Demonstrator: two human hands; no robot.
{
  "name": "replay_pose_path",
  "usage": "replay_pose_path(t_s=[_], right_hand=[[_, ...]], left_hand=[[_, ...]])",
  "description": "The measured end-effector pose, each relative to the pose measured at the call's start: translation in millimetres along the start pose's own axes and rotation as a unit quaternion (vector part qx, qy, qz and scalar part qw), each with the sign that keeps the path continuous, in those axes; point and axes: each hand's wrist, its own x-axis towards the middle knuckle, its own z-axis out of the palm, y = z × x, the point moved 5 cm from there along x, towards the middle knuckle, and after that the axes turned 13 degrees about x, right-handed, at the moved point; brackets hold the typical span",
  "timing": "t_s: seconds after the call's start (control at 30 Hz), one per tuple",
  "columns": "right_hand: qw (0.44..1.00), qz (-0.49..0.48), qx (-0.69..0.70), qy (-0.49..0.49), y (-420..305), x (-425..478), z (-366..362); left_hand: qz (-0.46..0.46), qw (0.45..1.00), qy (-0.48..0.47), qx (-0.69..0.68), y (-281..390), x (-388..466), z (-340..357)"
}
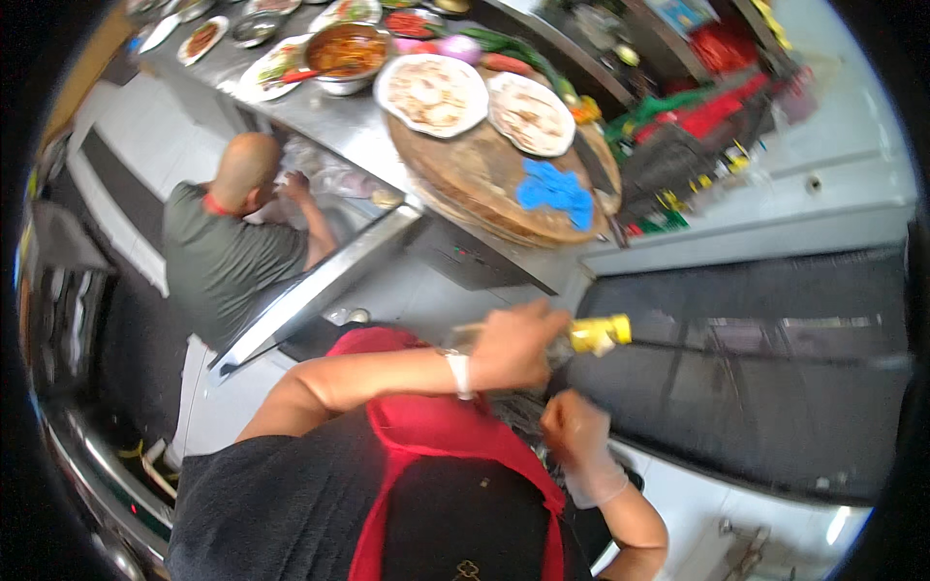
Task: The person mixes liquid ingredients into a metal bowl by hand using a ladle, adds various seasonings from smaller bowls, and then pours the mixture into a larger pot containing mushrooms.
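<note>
My left hand (516, 345), with a white band at its wrist, is wrapped around a clear bottle. The bottle lies roughly level and its yellow neck (601, 334) points to the right. Below and to the right, my right hand (579, 432) wears a thin clear plastic glove. Its fingers are curled and blurred, and what may be inside them is hidden. Both hands are in front of my red apron (429, 428). Beyond them stands a round wooden chopping block (472, 167) with a crumpled blue cloth or glove (556, 192) on it.
Two white plates (434, 94) of pale food overlap the block. A pot of red stew (347, 54) stands on the steel counter (276, 109). A co-worker (232, 232) crouches behind a pulled-out drawer (320, 283). A dark panel (741, 363) is at right.
</note>
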Motion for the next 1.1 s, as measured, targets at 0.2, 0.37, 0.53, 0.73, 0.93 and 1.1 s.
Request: replay_pose_path(t_s=[0.2, 0.37, 0.53, 0.73, 0.93, 1.1], right_hand=[[0.973, 0.026, -0.045, 0.223, -6, 32, -61], [0.946, -0.008, -0.258, 0.195, -8, 39, -46], [0.916, -0.096, -0.367, 0.132, -9, 42, -39], [0.940, -0.171, -0.295, 0.035, -6, 49, -36], [0.988, -0.127, -0.090, 0.006, -16, 43, -13], [0.987, -0.125, 0.096, -0.033, -51, 28, 1]], left_hand=[[-0.020, 1.000, 0.000, -0.007, -3, 5, -9], [-0.014, 0.998, -0.065, 0.003, 1, 1, 12], [-0.009, 0.996, -0.079, -0.037, 1, -1, 14], [0.004, 0.996, -0.090, -0.025, -6, -5, 21], [0.021, 0.994, -0.103, -0.004, -5, -4, 23], [-0.070, 0.990, -0.124, 0.004, -26, 14, 21]])
